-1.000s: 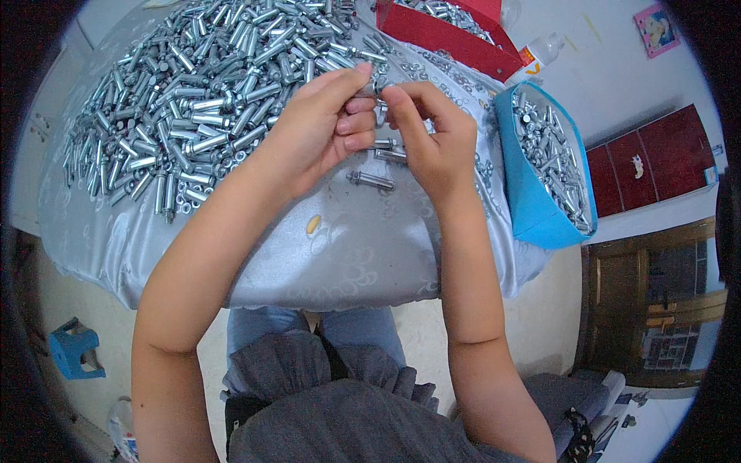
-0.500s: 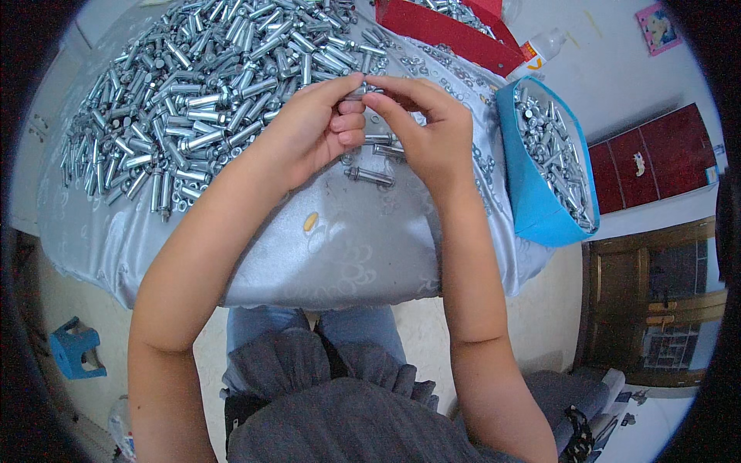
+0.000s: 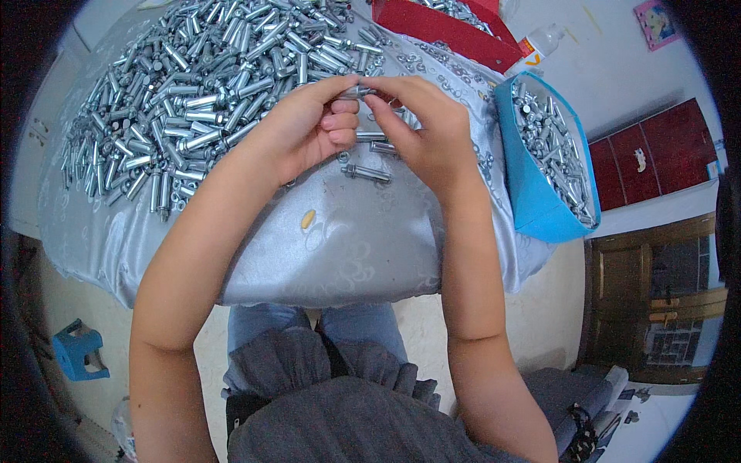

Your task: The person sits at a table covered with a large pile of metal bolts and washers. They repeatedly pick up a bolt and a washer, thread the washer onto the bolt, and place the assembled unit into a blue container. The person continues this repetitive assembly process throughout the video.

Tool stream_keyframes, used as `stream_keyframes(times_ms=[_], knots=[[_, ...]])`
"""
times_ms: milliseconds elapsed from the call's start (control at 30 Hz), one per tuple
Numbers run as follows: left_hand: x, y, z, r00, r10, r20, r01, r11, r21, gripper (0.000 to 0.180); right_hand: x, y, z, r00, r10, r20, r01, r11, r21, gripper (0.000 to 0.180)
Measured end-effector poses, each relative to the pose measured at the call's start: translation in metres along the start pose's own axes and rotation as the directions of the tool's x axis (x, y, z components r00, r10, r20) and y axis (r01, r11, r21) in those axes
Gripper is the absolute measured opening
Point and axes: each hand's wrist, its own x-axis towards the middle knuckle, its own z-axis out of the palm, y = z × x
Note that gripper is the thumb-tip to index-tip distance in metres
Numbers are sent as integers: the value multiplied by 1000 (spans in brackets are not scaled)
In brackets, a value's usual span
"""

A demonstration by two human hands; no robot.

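Observation:
Above the near part of the table, my left hand (image 3: 312,127) is closed around a silver expansion bolt (image 3: 353,92), its thumb and forefinger along the shank and the other fingers curled. The thumb and forefinger of my right hand (image 3: 428,127) pinch the bolt's right end; whether a nut or washer is there is hidden by the fingers. Just below the hands, a loose expansion bolt (image 3: 366,174) lies on the shiny grey tablecloth (image 3: 332,262). More bolts lie partly hidden beneath my right hand. A large heap of expansion bolts (image 3: 208,100) covers the left and far table.
A blue fabric bin (image 3: 549,224) full of bolts stands at the table's right edge. Behind it are a plastic bottle (image 3: 544,42) and a red box (image 3: 448,31) holding metal parts. Small nuts and washers (image 3: 444,73) are scattered before the box. A blue stool (image 3: 79,351) stands on the floor, left.
My hands have stayed almost in place, shifting slightly left in the picture. The right thumb and forefinger have changed position a little at the bolt's end, and more of the bolt shows.

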Motion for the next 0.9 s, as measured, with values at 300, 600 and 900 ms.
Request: stream_keyframes(times_ms=[300, 600, 900], knots=[[1, -1, 0, 999, -4, -53, 6, 999, 41, 18, -2, 3, -1, 999, -7, 31, 7, 1000, -10, 18], [4, -2, -4, 1000, -20, 0, 20, 1000, -23, 18, -2, 0, -2, 995, 93, -25, -91, 994, 60, 17], [3, 0, -4, 998, -46, 37, 50, 988, -145, 21, 0, -1, 0, 996, 77, -55, -75, 997, 32, 16]])
